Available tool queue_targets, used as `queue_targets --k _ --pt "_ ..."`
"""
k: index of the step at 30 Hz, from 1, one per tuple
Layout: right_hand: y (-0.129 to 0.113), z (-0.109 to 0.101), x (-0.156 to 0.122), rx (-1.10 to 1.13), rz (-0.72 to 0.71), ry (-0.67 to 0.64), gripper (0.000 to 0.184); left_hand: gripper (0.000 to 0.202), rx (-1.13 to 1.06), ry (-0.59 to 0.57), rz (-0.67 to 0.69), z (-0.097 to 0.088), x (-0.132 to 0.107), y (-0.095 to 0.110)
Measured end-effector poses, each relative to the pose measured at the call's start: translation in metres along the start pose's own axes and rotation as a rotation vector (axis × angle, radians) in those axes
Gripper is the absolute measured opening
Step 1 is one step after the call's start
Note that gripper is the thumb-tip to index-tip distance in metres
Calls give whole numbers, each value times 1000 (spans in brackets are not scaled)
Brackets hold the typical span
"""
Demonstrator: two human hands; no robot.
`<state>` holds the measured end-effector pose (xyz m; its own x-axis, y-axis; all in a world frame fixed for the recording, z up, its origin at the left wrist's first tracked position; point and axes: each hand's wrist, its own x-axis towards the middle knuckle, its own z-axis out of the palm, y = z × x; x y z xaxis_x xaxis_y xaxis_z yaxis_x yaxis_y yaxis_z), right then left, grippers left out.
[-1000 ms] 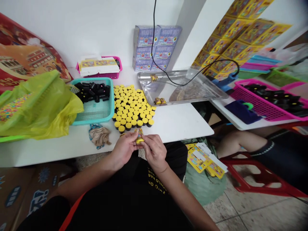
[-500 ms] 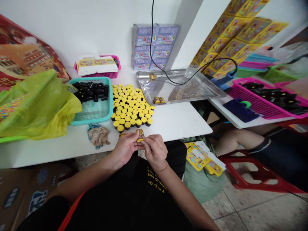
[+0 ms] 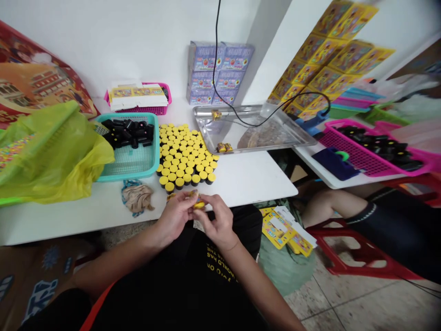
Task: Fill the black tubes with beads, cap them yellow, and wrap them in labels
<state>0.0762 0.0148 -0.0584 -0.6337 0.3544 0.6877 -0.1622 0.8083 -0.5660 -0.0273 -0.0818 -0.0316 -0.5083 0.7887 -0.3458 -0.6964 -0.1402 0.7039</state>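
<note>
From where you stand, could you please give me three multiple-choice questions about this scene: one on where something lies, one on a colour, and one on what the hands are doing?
1. Where does the crumpled beige cloth lie?
A. In the steel tray
B. On the white table, in front of the teal basket
C. On the floor

2. What colour is the basket holding the black cylinders?
A. Magenta
B. Yellow
C. Teal

3. What are the hands doing?
A. The left hand and right hand are both pinching a small yellow cylinder
B. Both are lying flat on the table
C. Both are reaching into the basket

Answers:
1. B, as the cloth sits on the tabletop just before the basket.
2. C, as its rim and mesh are teal.
3. A, as the fingers of both hands meet on the yellow piece.
</note>
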Motion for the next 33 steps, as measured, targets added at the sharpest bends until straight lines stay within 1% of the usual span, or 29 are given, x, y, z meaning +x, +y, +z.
queue_targets --k 1,3,5,6,8,9,10,13,16,18,20,22,24,26,27,29,30,31,32,33 --pt "-1 0 0 -32 -17 -25 31 43 8 16 16 0 0 0" --pt "0 0 2 -106 -23 -34 28 46 61 20 18 -1 -1 1" --pt "11 -2 7 -165 16 4 22 51 146 -3 5 -2 -2 4" --pt "21 -4 13 -197 48 34 20 55 191 -8 9 -4 -4 6" --pt "49 -14 31 -287 138 111 19 60 279 15 53 -10 -6 12" --pt "67 -20 44 -350 201 151 20 59 324 35 90 -15 -8 14" --pt "85 -27 59 -422 272 177 23 55 374 54 132 -21 -9 17" --pt "140 -48 107 -547 397 183 26 41 575 130 277 -42 -10 22" --pt "180 -58 145 -657 517 130 28 31 794 240 434 -62 -10 25" --pt "195 -59 159 -748 603 36 28 28 947 300 524 -72 -8 25" --pt "202 -57 164 -769 624 -44 24 25 1106 340 587 -77 -4 23" --pt "199 -56 160 -725 553 -28 18 25 1249 360 590 -79 0 20" --pt "185 -54 147 -676 460 51 12 29 1347 380 536 -77 5 17" --pt "159 -50 124 -611 379 129 14 33 1374 404 492 -74 7 16" --pt "143 -47 110 -577 345 148 18 32 1369 427 506 -73 6 17" --pt "109 -39 79 -445 246 245 24 28 1370 501 607 -76 0 23" --pt "93 -34 62 -415 229 263 26 26 1397 550 663 -79 -4 27" --pt "78 -30 47 -385 225 259 26 24 1446 596 697 -85 -8 31" --pt "67 -26 33 -341 237 238 25 23 1511 628 702 -92 -13 35" --pt "57 -22 20 -296 260 207 24 21 1579 635 679 -101 -17 39"
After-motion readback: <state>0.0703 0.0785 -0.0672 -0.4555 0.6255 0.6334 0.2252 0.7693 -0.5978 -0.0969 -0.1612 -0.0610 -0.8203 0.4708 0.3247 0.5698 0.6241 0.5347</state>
